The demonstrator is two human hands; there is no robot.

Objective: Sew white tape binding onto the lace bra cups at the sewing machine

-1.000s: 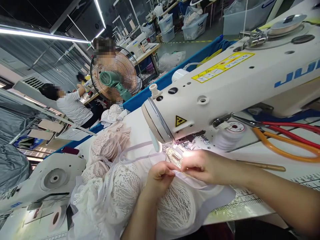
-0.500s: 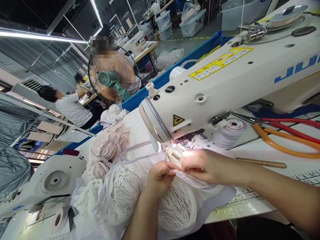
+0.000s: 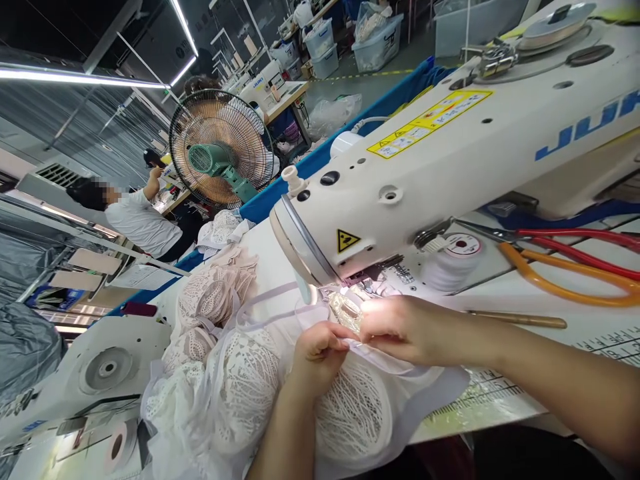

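Observation:
My left hand (image 3: 320,350) pinches the edge of a white lace garment (image 3: 355,410) at the front of the sewing machine (image 3: 400,193). Right beside it, my right hand (image 3: 393,330) has its fingers closed on the same pale edge, close to the lit needle area. The needle itself cannot be made out. Lace cups of the garment hang below both hands, and more white lace pieces (image 3: 245,380) are heaped to the left. A pale strap (image 3: 265,300) loops across the table behind my left hand.
Right of the machine head are a thread cone (image 3: 453,263), orange-handled scissors (image 3: 565,283), red-handled pliers (image 3: 575,243) and a wooden stick (image 3: 520,319). A second machine (image 3: 110,367) stands left. Beyond are a fan (image 3: 220,150) and a seated person (image 3: 143,217).
The view has shifted slightly, so the machine and background sit a little further left. Both hands keep nearly the same place and hold on the garment edge.

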